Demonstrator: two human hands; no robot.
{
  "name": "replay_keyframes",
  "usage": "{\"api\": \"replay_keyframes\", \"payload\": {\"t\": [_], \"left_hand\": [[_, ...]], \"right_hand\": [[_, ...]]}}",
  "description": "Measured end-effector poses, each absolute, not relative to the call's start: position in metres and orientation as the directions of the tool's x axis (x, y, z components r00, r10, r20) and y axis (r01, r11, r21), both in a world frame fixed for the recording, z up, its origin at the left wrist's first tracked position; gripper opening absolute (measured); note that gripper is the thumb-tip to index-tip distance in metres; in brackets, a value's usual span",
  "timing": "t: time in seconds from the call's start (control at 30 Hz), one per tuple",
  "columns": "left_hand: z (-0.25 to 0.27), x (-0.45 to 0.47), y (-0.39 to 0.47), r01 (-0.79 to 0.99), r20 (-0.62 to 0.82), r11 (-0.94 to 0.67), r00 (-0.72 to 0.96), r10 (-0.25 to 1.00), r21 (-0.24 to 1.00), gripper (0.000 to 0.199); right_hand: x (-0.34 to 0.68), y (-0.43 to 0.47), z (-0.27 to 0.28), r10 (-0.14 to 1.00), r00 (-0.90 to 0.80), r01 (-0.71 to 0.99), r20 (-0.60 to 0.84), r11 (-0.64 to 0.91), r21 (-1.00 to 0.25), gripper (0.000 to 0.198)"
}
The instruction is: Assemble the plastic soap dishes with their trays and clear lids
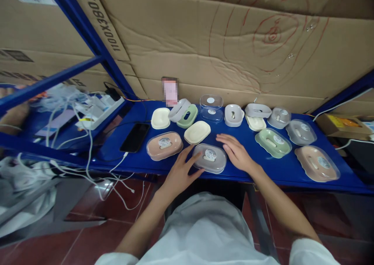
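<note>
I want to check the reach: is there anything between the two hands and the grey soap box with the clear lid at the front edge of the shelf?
Nothing visible does. The left hand already touches the grey soap box, and the right hand lies flat right beside it.

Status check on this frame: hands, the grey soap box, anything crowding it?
Left hand open, fingers on grey lidded soap box. Right hand open, flat beside it. Cream tray and pink box close by; none on top.

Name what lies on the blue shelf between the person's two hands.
In the head view, a grey lidded soap box lies between the left hand and right hand; both touch it.
</note>
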State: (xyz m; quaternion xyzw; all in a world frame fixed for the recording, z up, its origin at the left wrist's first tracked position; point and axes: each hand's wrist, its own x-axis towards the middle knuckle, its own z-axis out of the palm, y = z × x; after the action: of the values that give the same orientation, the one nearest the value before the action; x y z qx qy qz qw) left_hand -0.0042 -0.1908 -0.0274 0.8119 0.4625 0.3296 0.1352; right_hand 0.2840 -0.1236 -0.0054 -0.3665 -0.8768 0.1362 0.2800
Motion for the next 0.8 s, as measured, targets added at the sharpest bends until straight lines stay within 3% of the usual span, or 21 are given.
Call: {"api": "replay_keyframes", "payload": {"t": [0.1, 0.23, 0.4, 0.53, 0.63, 0.7, 0.8], "left_hand": [[-0.021, -0.008, -0.209, 0.713, 0.491, -0.553, 0.329, 0.807, 0.431, 0.055], [-0.022, -0.01, -0.222, 0.741, 0.567, -0.544, 0.27, 0.778, 0.393, 0.05], [-0.029, -0.002, -0.216, 0.8, 0.597, -0.493, 0.22, 0.771, 0.343, 0.05], [-0.028, 0.019, -0.183, 0.841, 0.599, -0.422, 0.154, 0.786, 0.339, 0.057], [-0.02, 0.038, -0.156, 0.846, 0.623, -0.421, 0.142, 0.769, 0.326, 0.055], [-0.018, 0.049, -0.147, 0.82, 0.63, -0.484, 0.208, 0.749, 0.305, 0.056], [-0.021, 0.054, -0.152, 0.707, 0.569, -0.656, 0.435, 0.698, 0.265, 0.05]], "right_hand": [[0.264, -0.086, -0.006, 0.716, -0.609, 0.615, 0.341, 0.698, -0.367, 0.054], [0.245, -0.081, 0.004, 0.695, -0.672, 0.644, 0.256, 0.719, -0.259, 0.053], [0.283, -0.133, 0.003, 0.791, -0.518, 0.797, 0.327, 0.585, -0.153, 0.037], [0.32, -0.174, -0.017, 0.853, -0.377, 0.875, 0.36, 0.456, -0.164, 0.035], [0.331, -0.183, -0.023, 0.842, -0.42, 0.827, 0.34, 0.509, -0.238, 0.037], [0.333, -0.174, -0.017, 0.805, -0.48, 0.756, 0.348, 0.581, -0.302, 0.039], [0.33, -0.136, -0.001, 0.788, -0.461, 0.738, 0.407, 0.596, -0.317, 0.045]]}}
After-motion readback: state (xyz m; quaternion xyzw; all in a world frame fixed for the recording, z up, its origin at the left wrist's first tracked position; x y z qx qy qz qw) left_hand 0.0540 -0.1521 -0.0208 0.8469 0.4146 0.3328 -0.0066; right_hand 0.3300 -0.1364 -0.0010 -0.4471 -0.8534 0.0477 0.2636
